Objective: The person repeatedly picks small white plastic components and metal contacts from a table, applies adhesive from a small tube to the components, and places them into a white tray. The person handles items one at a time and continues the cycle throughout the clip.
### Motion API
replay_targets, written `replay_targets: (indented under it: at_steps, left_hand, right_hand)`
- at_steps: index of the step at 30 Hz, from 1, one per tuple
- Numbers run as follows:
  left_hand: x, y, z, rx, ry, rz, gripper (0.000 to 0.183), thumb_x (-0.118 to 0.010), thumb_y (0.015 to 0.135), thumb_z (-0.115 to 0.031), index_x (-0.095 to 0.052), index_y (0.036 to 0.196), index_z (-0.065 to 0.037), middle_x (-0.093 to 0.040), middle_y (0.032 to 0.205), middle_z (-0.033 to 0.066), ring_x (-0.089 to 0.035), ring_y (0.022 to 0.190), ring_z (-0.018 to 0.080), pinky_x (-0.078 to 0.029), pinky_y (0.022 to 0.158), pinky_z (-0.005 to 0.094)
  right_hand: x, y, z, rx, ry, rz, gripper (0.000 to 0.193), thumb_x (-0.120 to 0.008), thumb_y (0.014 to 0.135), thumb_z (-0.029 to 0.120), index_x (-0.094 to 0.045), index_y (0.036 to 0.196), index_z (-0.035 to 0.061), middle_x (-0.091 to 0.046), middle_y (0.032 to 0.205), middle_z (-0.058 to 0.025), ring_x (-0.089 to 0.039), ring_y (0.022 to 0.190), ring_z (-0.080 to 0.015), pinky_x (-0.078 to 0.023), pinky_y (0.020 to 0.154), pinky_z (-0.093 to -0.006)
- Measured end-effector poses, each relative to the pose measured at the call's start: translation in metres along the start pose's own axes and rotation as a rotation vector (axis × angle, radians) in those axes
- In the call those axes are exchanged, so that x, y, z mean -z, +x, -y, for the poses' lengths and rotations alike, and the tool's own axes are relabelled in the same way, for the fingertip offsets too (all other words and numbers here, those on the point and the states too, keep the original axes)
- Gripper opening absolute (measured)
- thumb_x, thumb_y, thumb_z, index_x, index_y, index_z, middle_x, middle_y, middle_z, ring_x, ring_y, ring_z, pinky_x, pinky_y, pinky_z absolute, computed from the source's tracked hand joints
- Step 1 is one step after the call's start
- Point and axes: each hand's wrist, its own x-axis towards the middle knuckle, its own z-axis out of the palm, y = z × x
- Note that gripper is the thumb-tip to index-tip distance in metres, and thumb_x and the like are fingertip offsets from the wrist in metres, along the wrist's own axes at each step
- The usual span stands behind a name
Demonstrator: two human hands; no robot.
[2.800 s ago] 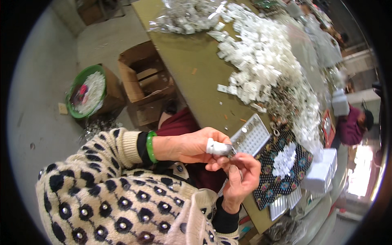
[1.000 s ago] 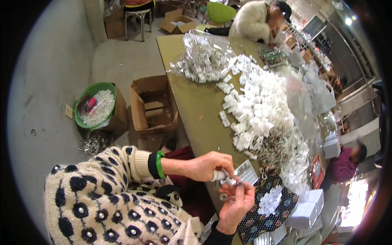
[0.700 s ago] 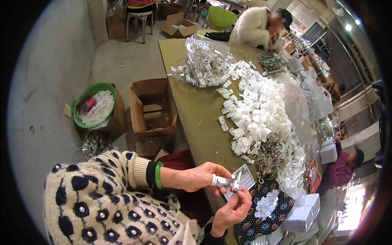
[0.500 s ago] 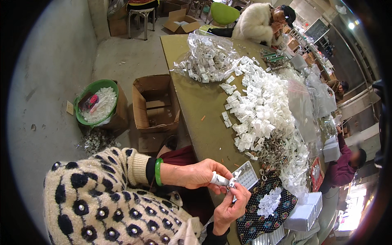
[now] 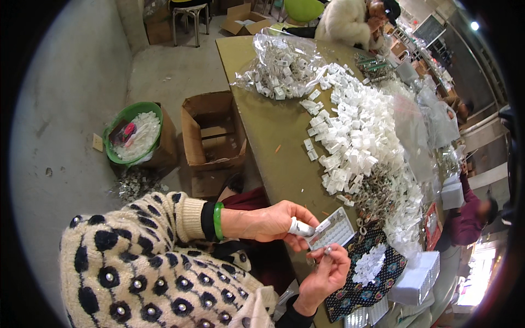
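My left hand [image 5: 262,221], with a green bangle [image 5: 218,221] at the wrist, is over the table's near edge. A white wrap [image 5: 299,227] with a greyish end covers what looks like its thumb. Thumb and index finger are apart, with nothing plainly between them. Just beyond the fingertips lies a flat white tray [image 5: 334,232] with rows of small cells. My right hand [image 5: 327,276] is closed in a pinch close to the tray's near edge. A small silvery metal piece [image 5: 327,251] shows at its fingertips; its exact kind is too small to make out.
A patterned dark cloth [image 5: 355,298] bears small white pieces [image 5: 370,265]. White plastic parts [image 5: 361,131] and metal parts [image 5: 377,191] are heaped beyond, near a filled clear bag [image 5: 284,71]. On the floor stand a cardboard box [image 5: 213,131] and a green basin [image 5: 109,147]. A person [image 5: 344,24] sits at the far end.
My hands, together around a small white and metal part before, have come apart. The right hand has moved right and slightly down, uncovering more of the tray. The whole view has shifted slightly.
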Motion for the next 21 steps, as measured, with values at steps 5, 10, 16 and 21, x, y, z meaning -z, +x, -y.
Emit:
replay_targets:
  at_steps: [5, 10, 16, 21]
  left_hand:
    - [-0.002, 0.001, 0.007, -0.103, -0.088, 0.114, 0.034, -0.066, 0.088, -0.001, -0.059, 0.121, 0.005, -0.069, 0.105, 0.0157, -0.070, 0.087, 0.0209, -0.060, 0.078, 0.0323]
    - [0.001, 0.002, 0.010, -0.167, -0.002, 0.128, 0.032, -0.067, 0.089, -0.003, -0.060, 0.119, 0.005, -0.069, 0.103, 0.0170, -0.071, 0.085, 0.0219, -0.060, 0.075, 0.0329]
    - [-0.003, 0.000, 0.011, -0.220, 0.040, 0.118, 0.029, -0.071, 0.083, 0.000, -0.065, 0.111, 0.003, -0.071, 0.097, 0.0125, -0.069, 0.082, 0.0170, -0.058, 0.074, 0.0295]
    - [0.001, 0.002, 0.012, -0.249, 0.091, 0.139, 0.032, -0.074, 0.082, 0.000, -0.065, 0.111, 0.005, -0.069, 0.102, 0.0145, -0.069, 0.089, 0.0195, -0.059, 0.078, 0.0319]
  right_hand:
    - [-0.004, -0.002, -0.007, -0.138, 0.014, -0.104, 0.008, -0.060, 0.092, -0.003, -0.055, 0.098, -0.0016, -0.061, 0.099, -0.0091, -0.054, 0.066, -0.0102, -0.045, 0.061, -0.0221]
    - [-0.005, -0.003, -0.008, -0.140, 0.009, -0.135, 0.010, -0.061, 0.091, -0.002, -0.055, 0.099, -0.0020, -0.061, 0.094, -0.0078, -0.053, 0.063, -0.0075, -0.044, 0.058, -0.0202]
    - [-0.004, -0.001, 0.000, -0.184, 0.165, -0.113, 0.007, -0.058, 0.089, -0.005, -0.053, 0.094, -0.0018, -0.059, 0.087, -0.0088, -0.049, 0.057, -0.0092, -0.042, 0.053, -0.0228]
    - [-0.005, -0.002, 0.007, -0.318, 0.287, -0.105, 0.005, -0.057, 0.090, -0.001, -0.053, 0.092, -0.0012, -0.057, 0.078, -0.0075, -0.048, 0.054, -0.0100, -0.041, 0.051, -0.0237]
